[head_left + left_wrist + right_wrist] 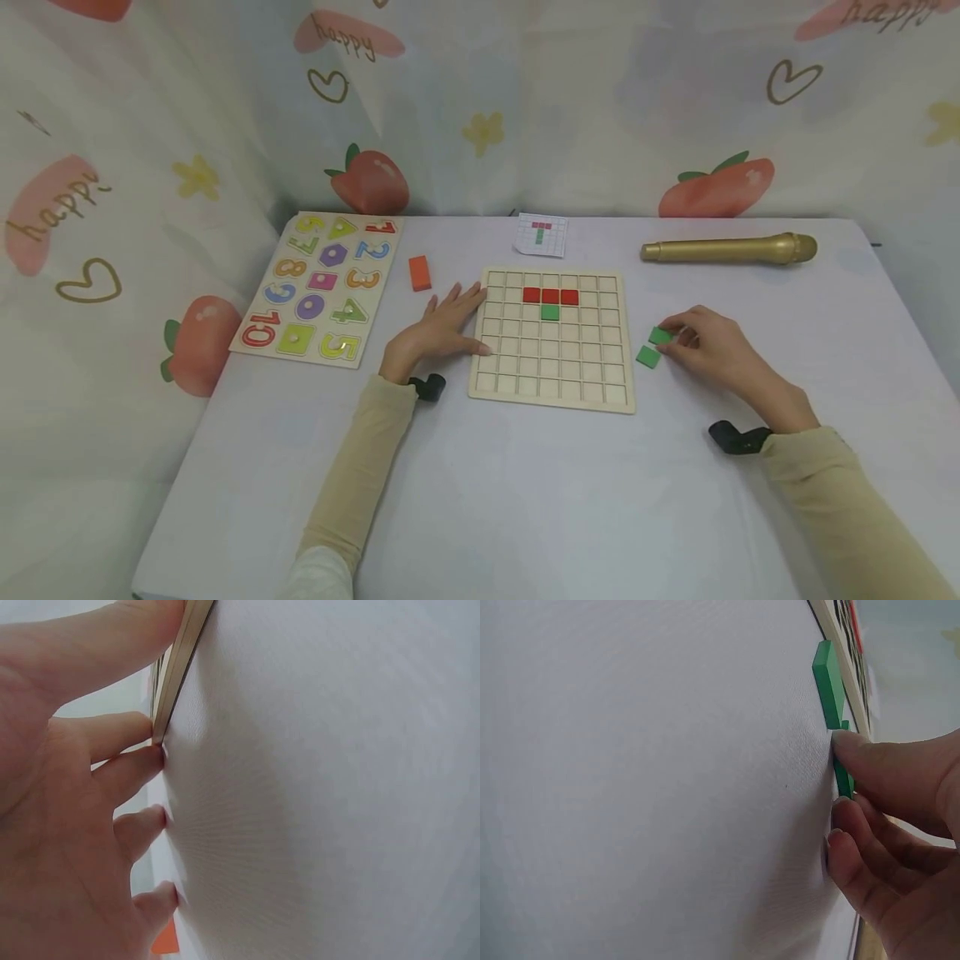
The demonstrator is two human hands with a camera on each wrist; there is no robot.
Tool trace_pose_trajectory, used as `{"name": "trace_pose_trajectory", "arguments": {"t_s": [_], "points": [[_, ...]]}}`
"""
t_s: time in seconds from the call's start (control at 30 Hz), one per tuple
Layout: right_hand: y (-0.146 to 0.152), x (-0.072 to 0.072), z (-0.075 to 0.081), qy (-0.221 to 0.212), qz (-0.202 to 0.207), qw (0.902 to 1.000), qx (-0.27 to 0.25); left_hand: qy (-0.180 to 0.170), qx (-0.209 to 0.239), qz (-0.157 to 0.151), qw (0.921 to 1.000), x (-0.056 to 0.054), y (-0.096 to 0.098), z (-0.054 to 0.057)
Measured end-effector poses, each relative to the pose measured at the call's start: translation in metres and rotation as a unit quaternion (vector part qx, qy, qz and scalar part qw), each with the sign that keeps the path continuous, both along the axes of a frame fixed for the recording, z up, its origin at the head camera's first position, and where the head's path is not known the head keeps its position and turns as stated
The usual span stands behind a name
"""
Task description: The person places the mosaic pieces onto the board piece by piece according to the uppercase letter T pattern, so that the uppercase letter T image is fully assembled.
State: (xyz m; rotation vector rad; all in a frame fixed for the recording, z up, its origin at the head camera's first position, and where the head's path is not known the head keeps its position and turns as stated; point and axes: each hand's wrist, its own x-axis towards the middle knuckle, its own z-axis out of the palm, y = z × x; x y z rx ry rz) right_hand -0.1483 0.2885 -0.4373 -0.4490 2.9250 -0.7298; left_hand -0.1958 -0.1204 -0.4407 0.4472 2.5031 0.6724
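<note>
A pale wooden grid board [517, 362] lies on the table. Three red square tiles [551, 297] form a row in it, with one green tile [550, 312] below the middle one. My left hand [435, 331] rests at the board's left edge, fingers spread, thumb on the rim. Right of the board, my right hand [708, 343] pinches a green square tile [660, 336] between thumb and fingers, low at the table; the fingers partly cover it. Another green tile [648, 357] lies just nearer; in the right wrist view that loose tile [828, 686] is beside the thumb.
Behind the board is a small pattern card [541, 235] with a red and green T. A gold microphone [727, 249] lies at the back right. An orange block [420, 273] and a number puzzle board [318, 292] are on the left. A printed curtain hangs behind.
</note>
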Motion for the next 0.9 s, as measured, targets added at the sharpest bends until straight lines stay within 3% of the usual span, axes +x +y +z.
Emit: {"name": "trace_pose_trajectory", "arguments": {"t_s": [0.47, 0.9], "points": [[-0.021, -0.008, 0.005, 0.035, 0.019, 0.9990, -0.020, 0.002, -0.004, 0.000, 1.0000, 0.001, 0.000, 0.001], [-0.055, -0.016, 0.013, 0.021, 0.042, 0.9970, -0.060, 0.001, -0.005, 0.002, 1.0000, 0.001, 0.002, 0.002]]}}
